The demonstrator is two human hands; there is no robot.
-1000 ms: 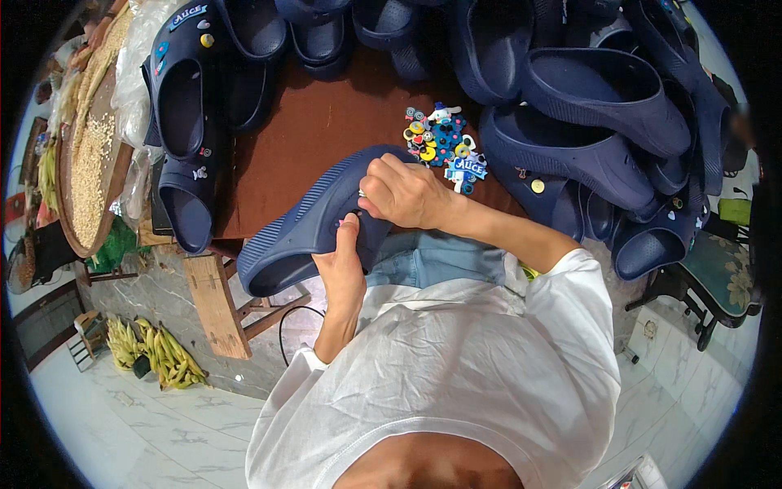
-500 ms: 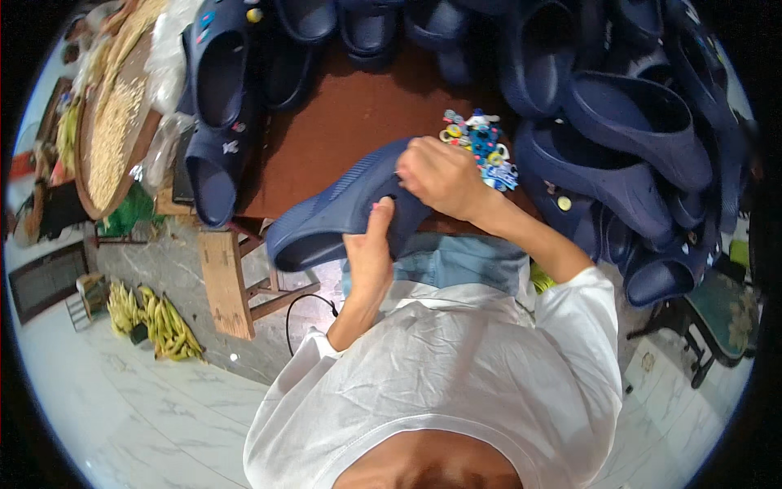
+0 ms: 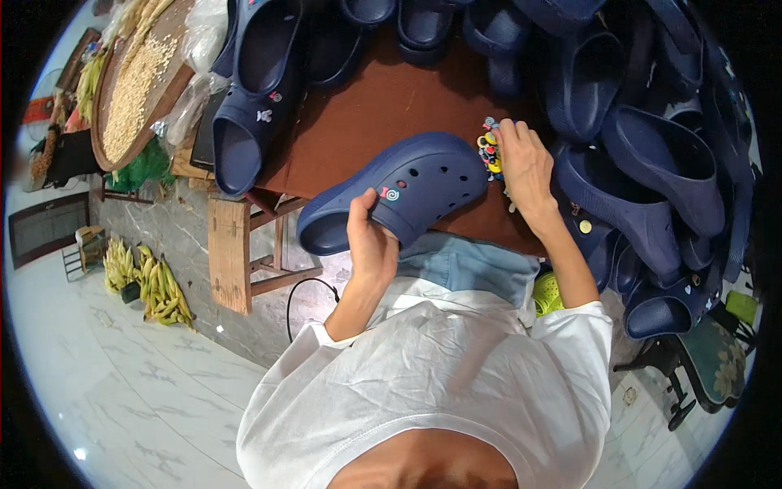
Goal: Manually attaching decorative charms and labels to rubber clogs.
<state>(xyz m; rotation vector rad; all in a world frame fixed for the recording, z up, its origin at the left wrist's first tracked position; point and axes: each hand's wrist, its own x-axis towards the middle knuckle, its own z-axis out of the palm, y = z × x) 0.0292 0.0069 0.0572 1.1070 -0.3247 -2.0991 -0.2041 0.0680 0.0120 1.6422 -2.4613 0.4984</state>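
My left hand (image 3: 372, 244) is closed round the side of a navy blue foam clog (image 3: 423, 179), thumb on top. The clog lies tilted over the table's front edge, its toe pointing right, with round holes across its upper. A swirl-patterned charm (image 3: 393, 195) with a small pink piece beside it sits in the upper near my thumb. To the right of the toe, my right hand (image 3: 525, 167) is over a heap of small colourful shoe charms (image 3: 490, 155), fingers bent down and together. Its fingertips are partly hidden, and so is anything between them; the hand covers much of the heap.
Many navy clogs (image 3: 656, 155) are piled on the right, and more (image 3: 238, 143) line the table's left and back. The brown table (image 3: 342, 114) lies between them. At far left are a round tray (image 3: 102, 122) of pale kernels and green bananas (image 3: 159, 293) on the floor.
My right hand has left the clog and moved right to the charm heap. The clog's upper has turned into view, showing the swirl charm. My left hand still holds the clog.
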